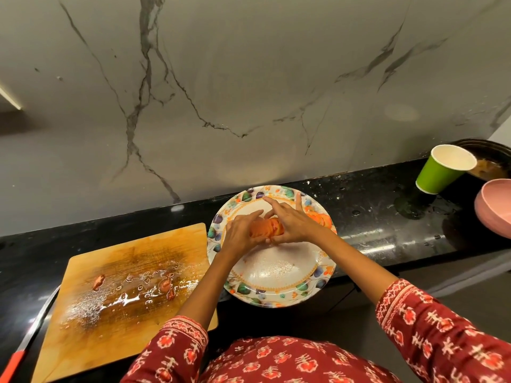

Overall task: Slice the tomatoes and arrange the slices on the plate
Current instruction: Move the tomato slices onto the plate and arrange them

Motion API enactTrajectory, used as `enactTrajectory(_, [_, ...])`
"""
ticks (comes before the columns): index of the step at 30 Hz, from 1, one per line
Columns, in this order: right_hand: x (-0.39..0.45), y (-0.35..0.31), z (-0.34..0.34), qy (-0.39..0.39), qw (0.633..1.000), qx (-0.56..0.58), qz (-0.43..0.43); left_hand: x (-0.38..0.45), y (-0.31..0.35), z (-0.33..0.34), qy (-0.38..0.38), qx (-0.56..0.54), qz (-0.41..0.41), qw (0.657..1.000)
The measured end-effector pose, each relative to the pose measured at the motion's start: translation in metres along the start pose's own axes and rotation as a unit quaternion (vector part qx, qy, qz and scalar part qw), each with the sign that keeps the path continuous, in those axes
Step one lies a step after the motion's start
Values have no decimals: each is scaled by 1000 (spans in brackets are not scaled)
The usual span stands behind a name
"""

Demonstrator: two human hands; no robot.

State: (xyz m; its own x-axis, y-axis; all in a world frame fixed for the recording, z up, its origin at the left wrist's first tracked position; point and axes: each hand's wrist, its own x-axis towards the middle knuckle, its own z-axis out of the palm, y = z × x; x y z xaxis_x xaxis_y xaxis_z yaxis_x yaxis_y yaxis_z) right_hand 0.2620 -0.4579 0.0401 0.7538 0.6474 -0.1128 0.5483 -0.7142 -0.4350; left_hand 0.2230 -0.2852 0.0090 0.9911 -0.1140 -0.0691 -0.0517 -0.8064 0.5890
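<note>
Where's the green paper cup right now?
In the head view, the green paper cup stands on the black counter at the far right, beyond the floral plate, just behind the pink bowl and beside a dark pan.

plate: just printed leaves and orange ornament on the rim, no words
green cup: at 2 o'clock from the plate, plain, no logo
cutting board: at 8 o'clock, no stamp or brand
overall: no readable text, numbers or signs anywhere
</note>
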Motion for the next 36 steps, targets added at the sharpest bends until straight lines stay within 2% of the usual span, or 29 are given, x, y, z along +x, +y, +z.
enactTrajectory(15, [-7,8,4,14,1000,5,9,11,6,2,-37,33,4,999])
enactTrajectory(27, [-9,17,-8,33,994,95,31,12,0,5,-28,15,0,999])
enactTrajectory(36, [-12,20,-5,46,994,90,35,5,-3,7,7,-27,29,999])
